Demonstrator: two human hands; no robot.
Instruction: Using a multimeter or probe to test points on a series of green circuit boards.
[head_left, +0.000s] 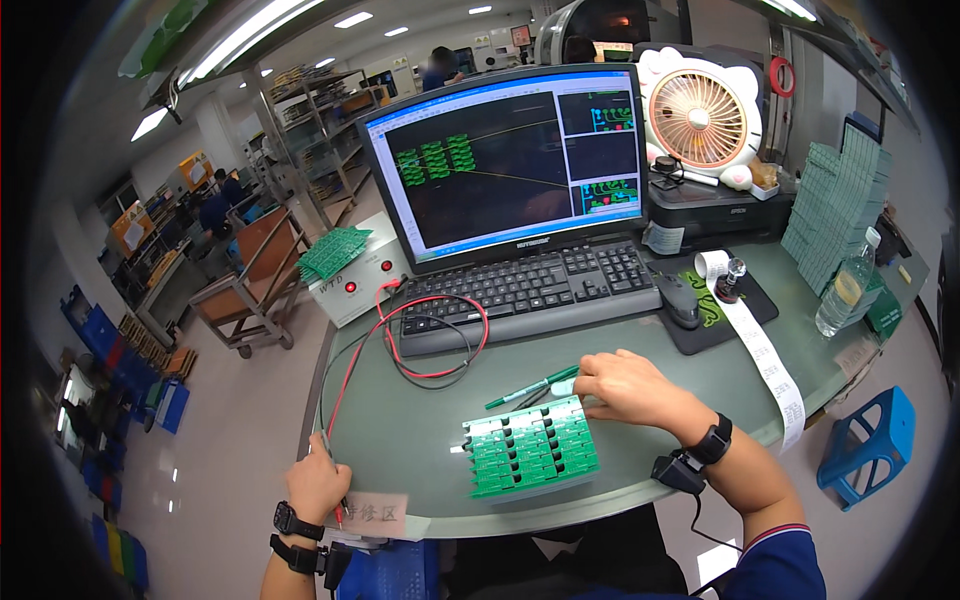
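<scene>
Cloth sleeve [780,570] — left hand [318,484] round probes [340,517]; right hand [634,392], grip unclear, by jagged boards [531,453]

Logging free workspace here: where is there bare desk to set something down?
Bare desk lies between the left hand and the green circuit boards, between the right hand and mouse pad, and between the paper strip and bottle. Crowded: around the green pen behind the boards, and where the red lead loops by the keyboard.

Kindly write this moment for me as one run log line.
left hand: holding test leads | right hand: at far right corner of green circuit boards | monitor: lit
</scene>
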